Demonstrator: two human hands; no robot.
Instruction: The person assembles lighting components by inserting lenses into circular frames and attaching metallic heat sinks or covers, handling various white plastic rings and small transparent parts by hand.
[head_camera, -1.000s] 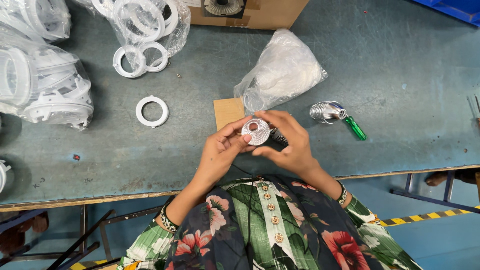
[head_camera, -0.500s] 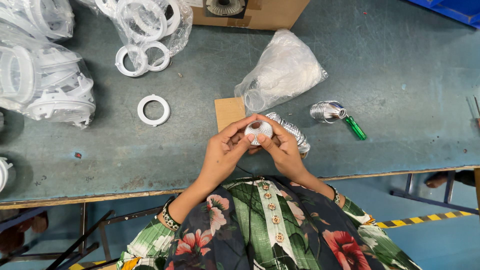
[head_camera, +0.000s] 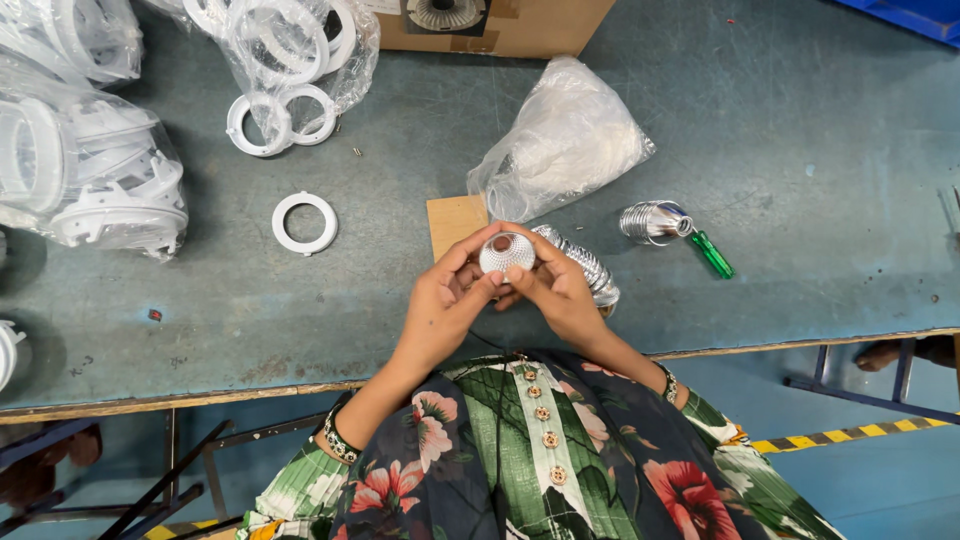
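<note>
Held part: a small round reflector cup, shiny silver metal with a finely faceted inner face, held above the near edge of the workbench.
Facing: its open mouth turns up toward the camera; the axis runs roughly along the line of sight, so no long side shows.
Left hand: fingers closed on the cup's left rim, thumb at its lower edge.
Right hand: fingers closed on the right rim, clamping the cup from the other side.
Under the right hand: a ribbed, silvery stack of nested cups lying on its side, running down to the right.
Behind the cup: a flat cardboard square, matte tan.
Beyond that: a crinkled clear plastic bag, milky with white contents.
Right: a green-handled screwdriver touching another shiny metal cup.
Left: a smooth white plastic ring lying flat, alone.
Bench: dull teal, scuffed.
</note>
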